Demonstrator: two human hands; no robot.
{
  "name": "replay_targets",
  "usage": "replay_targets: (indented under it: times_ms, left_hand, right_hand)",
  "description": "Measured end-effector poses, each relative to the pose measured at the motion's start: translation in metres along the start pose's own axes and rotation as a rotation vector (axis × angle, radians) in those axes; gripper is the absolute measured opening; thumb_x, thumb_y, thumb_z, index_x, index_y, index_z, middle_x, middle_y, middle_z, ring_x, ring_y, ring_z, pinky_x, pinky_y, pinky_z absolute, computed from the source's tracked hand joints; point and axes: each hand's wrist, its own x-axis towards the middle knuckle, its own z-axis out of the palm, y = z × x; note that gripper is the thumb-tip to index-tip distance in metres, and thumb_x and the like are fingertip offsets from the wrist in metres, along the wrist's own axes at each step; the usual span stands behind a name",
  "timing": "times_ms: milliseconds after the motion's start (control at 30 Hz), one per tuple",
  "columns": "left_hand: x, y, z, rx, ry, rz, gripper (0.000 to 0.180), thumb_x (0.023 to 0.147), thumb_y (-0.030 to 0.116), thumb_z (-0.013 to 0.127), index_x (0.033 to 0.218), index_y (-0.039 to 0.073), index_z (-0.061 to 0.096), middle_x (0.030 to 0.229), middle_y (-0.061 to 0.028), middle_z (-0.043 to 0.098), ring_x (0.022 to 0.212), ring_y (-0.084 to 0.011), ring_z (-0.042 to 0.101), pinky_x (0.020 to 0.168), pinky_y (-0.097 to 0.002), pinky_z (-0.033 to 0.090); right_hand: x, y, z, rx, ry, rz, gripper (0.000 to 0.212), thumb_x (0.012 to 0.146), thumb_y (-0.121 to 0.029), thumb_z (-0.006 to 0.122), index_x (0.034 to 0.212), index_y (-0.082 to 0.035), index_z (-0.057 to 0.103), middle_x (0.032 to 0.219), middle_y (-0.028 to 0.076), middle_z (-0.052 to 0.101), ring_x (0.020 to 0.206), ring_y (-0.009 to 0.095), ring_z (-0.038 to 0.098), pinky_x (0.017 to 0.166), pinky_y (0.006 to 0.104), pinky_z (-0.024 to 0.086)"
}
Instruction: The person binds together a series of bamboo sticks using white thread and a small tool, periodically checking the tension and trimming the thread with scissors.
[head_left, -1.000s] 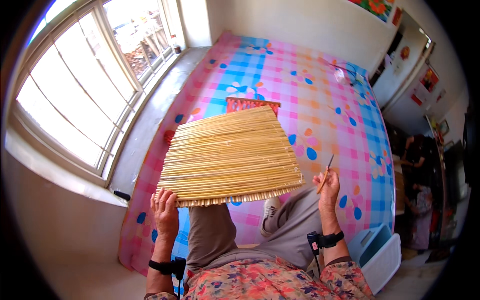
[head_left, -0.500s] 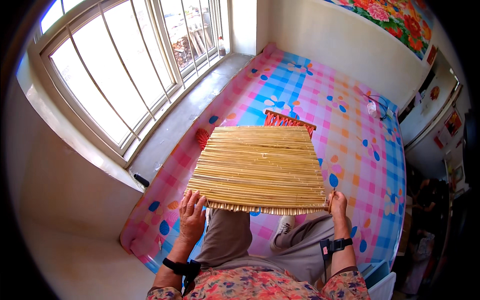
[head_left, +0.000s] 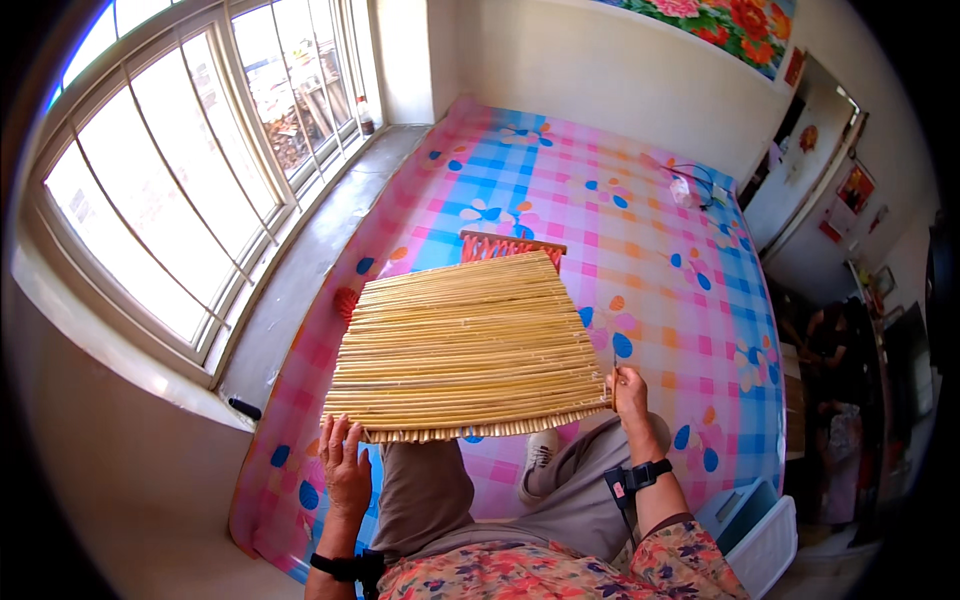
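Yellow mat (head_left: 462,345) of slim, parallel rods (head_left: 450,392)

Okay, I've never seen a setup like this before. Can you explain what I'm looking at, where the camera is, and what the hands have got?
There's no robot here, just a person's bare left hand and right hand, with black bands at the wrists. Every picture comes from a wide fisheye camera on the person's head, looking down, so straight edges curve.

In front is a mat of yellowish sticks. The left hand is at its near left corner. The right hand, at the near right corner, holds a slim tool, too hidden to identify. A red woven piece shows behind the mat, and a pink-and-blue checked sheet spreads around it.
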Motion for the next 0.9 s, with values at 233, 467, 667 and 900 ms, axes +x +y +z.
replay_targets:
  times_ms: [233, 467, 667, 900]
  left_hand:
    - [-0.001, -0.002, 0.0, 0.016, 0.0, -0.022, 0.054, 0.07, -0.007, 0.066, 0.121, 0.006, 0.053, 0.137, -0.0129, 0.043, 0.133, -0.0348, 0.032, 0.107, -0.0466, 0.028]
    - [-0.001, -0.005, 0.004, 0.087, -0.029, -0.016, 0.056, 0.075, -0.002, 0.063, 0.128, 0.007, 0.047, 0.141, -0.0136, 0.038, 0.137, -0.0332, 0.026, 0.11, -0.0516, 0.019]
    - [0.001, 0.004, 0.001, 0.162, -0.051, -0.02, 0.055, 0.077, 0.003, 0.063, 0.129, 0.005, 0.046, 0.142, -0.0131, 0.037, 0.137, -0.033, 0.028, 0.111, -0.0535, 0.015]
    - [0.024, 0.047, -0.004, 0.049, -0.1, 0.172, 0.051, 0.073, 0.002, 0.066, 0.123, 0.005, 0.051, 0.137, -0.0125, 0.043, 0.134, -0.0329, 0.033, 0.112, -0.0526, 0.016]
  right_hand:
    - [-0.012, -0.036, 0.0, 0.201, -0.035, 0.147, 0.023, 0.087, -0.008, 0.061, 0.106, 0.003, 0.058, 0.085, 0.006, 0.064, 0.071, 0.013, 0.062, 0.06, 0.0258, 0.049]
    - [-0.027, -0.075, -0.013, 0.363, -0.126, 0.247, 0.028, 0.086, -0.009, 0.061, 0.11, 0.005, 0.057, 0.092, 0.007, 0.064, 0.082, 0.012, 0.061, 0.07, 0.0239, 0.047]
    - [-0.025, -0.07, -0.009, 0.378, -0.128, 0.235, 0.031, 0.084, -0.009, 0.064, 0.111, 0.005, 0.057, 0.092, 0.005, 0.064, 0.081, 0.011, 0.061, 0.07, 0.0232, 0.048]
    - [-0.021, -0.063, -0.006, 0.305, -0.121, 0.208, 0.03, 0.085, -0.01, 0.063, 0.111, 0.005, 0.057, 0.091, 0.006, 0.064, 0.08, 0.012, 0.061, 0.068, 0.0235, 0.048]
